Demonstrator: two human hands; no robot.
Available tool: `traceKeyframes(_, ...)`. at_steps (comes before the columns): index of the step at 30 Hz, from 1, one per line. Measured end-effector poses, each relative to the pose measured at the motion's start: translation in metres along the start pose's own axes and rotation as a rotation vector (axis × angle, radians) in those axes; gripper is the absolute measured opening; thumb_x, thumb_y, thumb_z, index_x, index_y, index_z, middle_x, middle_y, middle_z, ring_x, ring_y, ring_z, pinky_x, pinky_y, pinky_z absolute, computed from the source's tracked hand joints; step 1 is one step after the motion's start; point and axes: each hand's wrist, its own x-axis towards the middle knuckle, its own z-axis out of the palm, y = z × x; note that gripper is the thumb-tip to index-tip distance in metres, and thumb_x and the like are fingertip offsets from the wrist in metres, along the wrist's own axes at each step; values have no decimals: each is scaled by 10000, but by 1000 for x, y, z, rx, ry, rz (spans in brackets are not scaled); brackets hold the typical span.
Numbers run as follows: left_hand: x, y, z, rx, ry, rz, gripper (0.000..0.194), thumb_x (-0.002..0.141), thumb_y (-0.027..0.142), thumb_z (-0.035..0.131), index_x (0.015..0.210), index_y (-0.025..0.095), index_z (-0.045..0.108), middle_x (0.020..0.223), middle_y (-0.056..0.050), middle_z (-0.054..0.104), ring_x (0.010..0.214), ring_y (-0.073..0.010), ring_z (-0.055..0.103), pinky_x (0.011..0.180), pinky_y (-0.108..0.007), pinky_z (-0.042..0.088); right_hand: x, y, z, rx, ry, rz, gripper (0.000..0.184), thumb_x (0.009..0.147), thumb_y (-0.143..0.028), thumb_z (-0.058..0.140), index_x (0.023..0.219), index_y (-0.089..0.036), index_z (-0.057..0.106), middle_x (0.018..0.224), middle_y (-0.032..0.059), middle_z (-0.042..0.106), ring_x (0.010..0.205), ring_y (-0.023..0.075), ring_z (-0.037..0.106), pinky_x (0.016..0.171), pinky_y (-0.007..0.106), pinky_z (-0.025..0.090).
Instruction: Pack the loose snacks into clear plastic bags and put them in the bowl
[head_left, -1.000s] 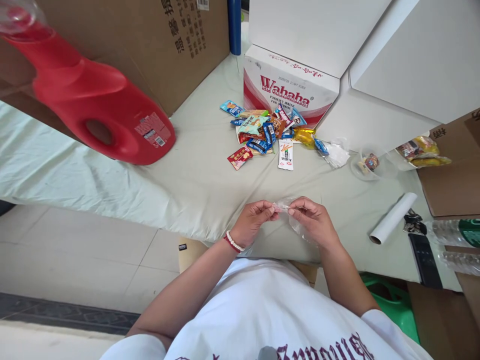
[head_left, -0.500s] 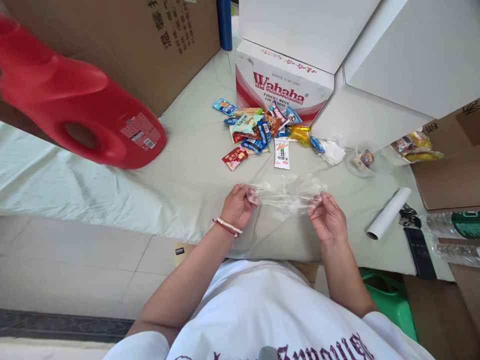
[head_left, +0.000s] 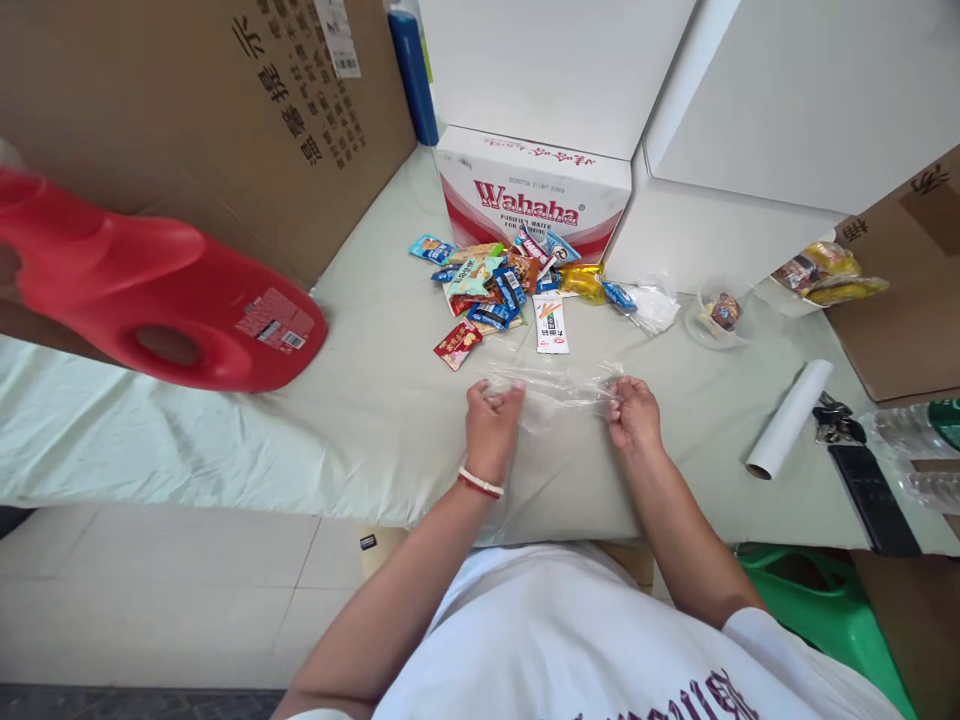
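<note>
A thin clear plastic bag stretches crosswise between my two hands, just above the table. My left hand, with a white and red bracelet at the wrist, is curled at the bag's left end, its thumb and forefinger bent round the film. At the other end my right hand pinches the bag between thumb and fingers. Beyond the bag lies a heap of small wrapped snacks. Nearest to it are a red snack packet and a white snack packet.
A red jug lies at the left by a cardboard box. Behind the snacks stands a Wahaba-style red and white carton. Rightward are a clear plastic bowl, a white roll, keys and a black phone-like slab.
My left hand has turned more upright and its grip has shifted on the bag. The bag hangs narrower between my hands. The whole view has tilted slightly.
</note>
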Motion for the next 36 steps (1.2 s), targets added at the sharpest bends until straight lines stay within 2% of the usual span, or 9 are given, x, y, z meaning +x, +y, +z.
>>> traceKeyframes(6, 14, 4, -5, -128, -196, -25, 271, 765, 421, 717, 777, 212, 544, 577, 78, 468, 488, -88, 401, 495, -216, 358, 14, -19, -12, -178, -126, -66, 412, 658, -432, 808, 850, -238, 499, 652, -91, 547, 401, 44, 352, 332, 172, 197)
traceKeyframes(11, 36, 6, -48, 312, -357, -67, 364, 744, 521, 746, 769, 192, 592, 560, 74, 427, 475, -100, 380, 480, -227, 341, 55, -45, -32, -605, -184, -221, 248, 786, -430, 672, 864, -228, 551, 629, -56, 565, 435, 95, 389, 403, 222, 310)
traceKeyframes(16, 18, -8, -51, 814, 176, 607, 529, 782, 392, 733, 1229, 139, 607, 1148, -171, 649, 1084, -327, 624, 988, -519, 475, 50, -64, -30, -1121, -53, -723, 317, 865, -323, 593, 1140, -182, 660, 1172, 139, 637, 868, 227, 628, 828, 413, 542)
traceKeyframes(18, 8, -13, -43, 924, 106, 886, 413, 859, 303, 666, 1252, 184, 631, 1298, -191, 630, 1337, -359, 516, 1171, -581, 300, 28, -66, -22, -1122, -31, -909, 357, 934, -316, 534, 1252, -190, 637, 1274, 168, 601, 1044, 276, 623, 935, 469, 528)
traceKeyframes(22, -2, -24, -33, 1153, -331, 1041, 411, 962, 235, 535, 1363, 290, 610, 1494, -125, 574, 1491, -308, 404, 1251, -579, 149, -20, -42, -16, -1170, -510, -1017, 375, 987, -280, 517, 1345, -256, 626, 1396, 133, 609, 1308, 301, 543, 1112, 536, 457)
traceKeyframes(25, -13, -39, -47, 1338, -374, 933, 530, 985, 330, 511, 1507, 239, 487, 1631, -187, 386, 1521, -355, 350, 1219, -637, 197, -41, -12, -42, -1261, -870, -926, 493, 978, -258, 566, 1469, -295, 548, 1586, 78, 474, 1482, 297, 408, 1198, 562, 397)
traceKeyframes(28, -34, -50, -79, 1414, -432, 956, 587, 984, 346, 503, 1553, 228, 418, 1650, -203, 337, 1521, -350, 351, 1213, -636, 210, -51, -4, -88, -1303, -975, -815, 575, 960, -290, 621, 1519, -335, 496, 1620, 59, 430, 1508, 295, 382, 1210, 555, 401)
traceKeyframes(32, -51, -35, -105, 1296, -308, 1007, 545, 973, 263, 500, 1511, 189, 459, 1576, -191, 469, 1547, -325, 302, 1242, -586, 188, -47, -38, -117, -1154, -840, -732, 505, 943, -338, 643, 1442, -372, 573, 1564, 72, 499, 1408, 302, 512, 1115, 515, 501)
traceKeyframes(36, -30, -10, -80, 1126, -254, 1120, 380, 966, 201, 497, 1323, 247, 618, 1337, -113, 689, 1467, -279, 448, 1257, -556, 192, -10, -75, -52, -1070, -571, -788, 250, 982, -372, 563, 1168, -315, 721, 1123, 75, 734, 1028, 261, 691, 920, 428, 558)
